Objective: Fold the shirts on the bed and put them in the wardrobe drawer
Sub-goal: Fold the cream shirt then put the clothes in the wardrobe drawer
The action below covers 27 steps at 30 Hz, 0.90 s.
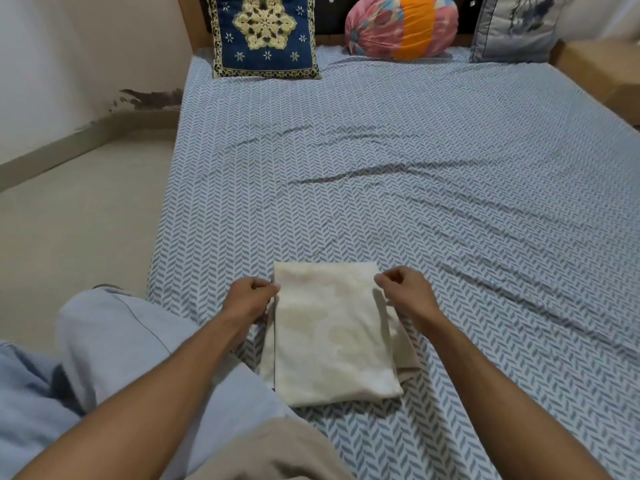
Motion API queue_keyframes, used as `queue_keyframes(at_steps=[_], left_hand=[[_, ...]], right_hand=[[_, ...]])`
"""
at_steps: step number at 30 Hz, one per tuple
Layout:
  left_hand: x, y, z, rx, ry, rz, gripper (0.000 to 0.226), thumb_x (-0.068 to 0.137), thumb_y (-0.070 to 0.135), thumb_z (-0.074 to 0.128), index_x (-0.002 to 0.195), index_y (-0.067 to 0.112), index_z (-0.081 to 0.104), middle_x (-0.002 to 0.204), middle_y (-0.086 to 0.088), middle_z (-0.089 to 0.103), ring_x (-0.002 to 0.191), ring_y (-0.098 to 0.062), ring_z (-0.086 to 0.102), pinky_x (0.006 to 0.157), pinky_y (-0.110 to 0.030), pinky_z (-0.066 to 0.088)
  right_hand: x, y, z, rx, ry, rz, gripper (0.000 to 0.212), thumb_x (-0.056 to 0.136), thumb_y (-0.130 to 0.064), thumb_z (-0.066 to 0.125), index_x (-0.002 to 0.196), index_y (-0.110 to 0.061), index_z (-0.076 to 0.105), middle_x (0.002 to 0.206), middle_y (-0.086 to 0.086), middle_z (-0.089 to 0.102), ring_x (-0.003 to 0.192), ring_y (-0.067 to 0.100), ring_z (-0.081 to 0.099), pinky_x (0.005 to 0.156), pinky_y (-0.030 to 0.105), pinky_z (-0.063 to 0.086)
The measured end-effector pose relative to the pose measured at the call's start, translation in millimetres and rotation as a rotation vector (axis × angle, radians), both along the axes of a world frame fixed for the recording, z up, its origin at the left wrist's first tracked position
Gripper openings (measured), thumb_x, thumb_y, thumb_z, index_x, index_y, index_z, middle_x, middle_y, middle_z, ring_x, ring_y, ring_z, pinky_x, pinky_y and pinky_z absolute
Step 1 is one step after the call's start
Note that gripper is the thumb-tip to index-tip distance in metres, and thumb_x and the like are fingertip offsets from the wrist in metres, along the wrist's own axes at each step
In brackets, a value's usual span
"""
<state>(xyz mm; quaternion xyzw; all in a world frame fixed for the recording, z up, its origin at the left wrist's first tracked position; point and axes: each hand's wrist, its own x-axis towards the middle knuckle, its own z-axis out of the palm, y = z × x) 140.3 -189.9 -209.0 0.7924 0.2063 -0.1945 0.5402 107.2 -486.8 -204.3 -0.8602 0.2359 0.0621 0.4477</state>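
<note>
A cream shirt with a faint pale pattern lies folded into a narrow rectangle on the blue-and-white herringbone bed sheet, close to the near edge. My left hand pinches the fold's upper left edge. At the upper right edge my right hand pinches the fabric too. A bit of the shirt's lower layer sticks out at the right and left sides of the fold. No wardrobe or drawer is in view.
A navy embroidered cushion, a pink-and-orange round bolster and a grey-blue pillow line the headboard. Beige floor lies left of the bed. My knee in light blue trousers rests at the bed's left edge.
</note>
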Motion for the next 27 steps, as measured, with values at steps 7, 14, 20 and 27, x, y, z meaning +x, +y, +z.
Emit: queue_keyframes(at_steps=[7,14,20,27], left_hand=[[29.4,-13.7,-4.8,-0.073,0.019,0.033,0.031,0.092,0.018,0.073,0.07,0.016,0.05,0.061,-0.01,0.046,0.055,-0.02,0.041,0.055,-0.034,0.04],[37.8,-14.3,-13.4,0.006,-0.024,0.094,0.026,0.087,0.017,0.076,0.07,0.015,0.056,0.071,-0.012,0.059,0.07,-0.028,0.057,0.064,-0.04,0.049],[18.7,-10.4,-0.9,0.37,-0.082,-0.296,0.053,0.079,0.044,0.083,0.107,0.014,0.05,0.09,0.004,0.054,0.087,-0.021,0.054,0.059,-0.032,0.038],[9.4,-10.4,-10.8,0.134,0.031,-0.336,0.036,0.068,0.031,0.091,0.094,0.01,0.076,0.088,-0.005,0.076,0.078,-0.02,0.072,0.059,-0.026,0.052]], right_hand=[[43.9,15.0,-7.5,0.355,0.212,-0.124,0.042,0.081,-0.021,0.078,0.105,0.011,0.066,0.122,0.009,0.048,0.073,0.031,0.065,0.058,0.037,0.041],[37.3,11.3,-9.4,0.247,0.071,-0.112,0.037,0.077,-0.026,0.076,0.066,-0.016,0.042,0.06,0.005,0.038,0.058,0.019,0.042,0.053,0.034,0.031],[30.0,19.0,-14.2,-0.068,0.151,-0.109,0.082,0.057,-0.073,0.075,0.115,-0.019,0.054,0.111,-0.001,0.058,0.103,0.022,0.058,0.088,0.046,0.054],[17.7,13.1,-23.0,0.057,0.263,-0.034,0.091,0.035,-0.08,0.083,0.098,-0.016,0.07,0.098,0.001,0.073,0.09,0.024,0.07,0.086,0.048,0.06]])
